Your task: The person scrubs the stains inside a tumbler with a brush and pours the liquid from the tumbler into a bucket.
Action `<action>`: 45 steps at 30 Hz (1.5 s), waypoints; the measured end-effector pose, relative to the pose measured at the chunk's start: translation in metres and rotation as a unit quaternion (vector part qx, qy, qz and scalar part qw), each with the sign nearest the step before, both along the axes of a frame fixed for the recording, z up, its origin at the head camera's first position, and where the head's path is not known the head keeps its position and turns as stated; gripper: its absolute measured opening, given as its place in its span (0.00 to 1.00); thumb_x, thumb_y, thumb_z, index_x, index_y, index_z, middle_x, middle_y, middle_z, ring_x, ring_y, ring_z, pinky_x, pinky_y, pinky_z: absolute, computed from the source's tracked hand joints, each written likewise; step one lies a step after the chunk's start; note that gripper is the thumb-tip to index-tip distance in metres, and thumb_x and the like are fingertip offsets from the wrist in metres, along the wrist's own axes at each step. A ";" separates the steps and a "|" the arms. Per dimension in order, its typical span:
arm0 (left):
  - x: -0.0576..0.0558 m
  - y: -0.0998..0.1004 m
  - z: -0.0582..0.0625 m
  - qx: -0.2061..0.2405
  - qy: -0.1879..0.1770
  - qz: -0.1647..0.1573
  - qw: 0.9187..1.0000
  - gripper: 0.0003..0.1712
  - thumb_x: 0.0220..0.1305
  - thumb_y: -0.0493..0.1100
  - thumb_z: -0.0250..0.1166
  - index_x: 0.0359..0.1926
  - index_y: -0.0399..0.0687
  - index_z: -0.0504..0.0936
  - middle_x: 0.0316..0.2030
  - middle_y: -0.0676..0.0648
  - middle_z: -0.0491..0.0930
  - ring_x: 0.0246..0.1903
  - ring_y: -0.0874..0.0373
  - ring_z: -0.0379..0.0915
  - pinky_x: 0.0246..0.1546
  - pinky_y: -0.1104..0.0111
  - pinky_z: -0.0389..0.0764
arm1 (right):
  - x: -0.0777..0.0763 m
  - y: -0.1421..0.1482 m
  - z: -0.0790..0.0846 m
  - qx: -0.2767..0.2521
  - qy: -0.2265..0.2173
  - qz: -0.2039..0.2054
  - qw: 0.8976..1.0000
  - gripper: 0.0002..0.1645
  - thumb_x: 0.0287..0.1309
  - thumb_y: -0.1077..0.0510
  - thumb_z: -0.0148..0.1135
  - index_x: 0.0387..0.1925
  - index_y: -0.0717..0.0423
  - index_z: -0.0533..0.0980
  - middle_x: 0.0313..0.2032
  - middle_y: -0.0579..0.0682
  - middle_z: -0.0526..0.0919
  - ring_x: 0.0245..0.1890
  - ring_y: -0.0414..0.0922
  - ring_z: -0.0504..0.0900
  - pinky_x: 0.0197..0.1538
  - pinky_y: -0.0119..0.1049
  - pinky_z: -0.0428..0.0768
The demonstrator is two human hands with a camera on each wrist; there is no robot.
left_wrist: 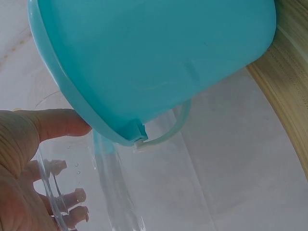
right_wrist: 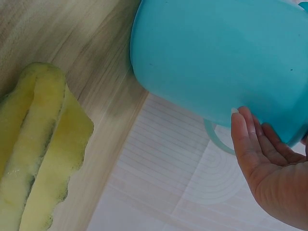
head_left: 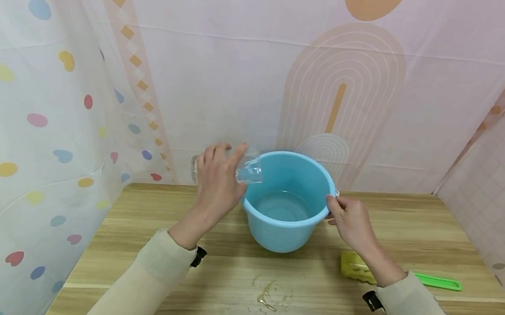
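Observation:
My left hand grips a clear cup, tipped over on its side with its right end at the left rim of a light blue bucket. In the left wrist view, the fingers show through the transparent wall of the cup, and the thumb reaches to the bucket's rim. Shallow clear liquid covers the bucket's bottom. On the other side, my right hand pinches the bucket's rim with the thumb on top; its fingers lie under the rim against the outer wall, as the right wrist view shows.
A yellow sponge brush with a green handle lies on the wooden table, partly behind the right forearm. A small wet patch marks the tabletop in front of the bucket. Patterned curtains hang behind and at both sides.

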State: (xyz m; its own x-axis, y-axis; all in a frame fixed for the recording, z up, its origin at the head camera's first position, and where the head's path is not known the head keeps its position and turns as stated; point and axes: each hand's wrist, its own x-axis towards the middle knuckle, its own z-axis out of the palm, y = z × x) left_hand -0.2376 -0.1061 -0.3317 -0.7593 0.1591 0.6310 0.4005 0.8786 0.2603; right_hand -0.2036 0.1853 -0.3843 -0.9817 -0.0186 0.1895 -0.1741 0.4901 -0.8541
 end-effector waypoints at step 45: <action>0.000 0.002 0.001 -0.015 -0.001 0.001 1.000 0.42 0.46 0.26 0.77 0.65 0.47 0.81 0.57 0.31 0.77 0.60 0.34 0.68 0.57 0.44 0.69 | -0.002 0.002 -0.003 0.005 -0.005 -0.003 1.000 0.24 0.80 0.55 0.52 0.44 0.73 0.84 0.35 0.61 0.89 0.33 0.54 0.89 0.36 0.36 0.88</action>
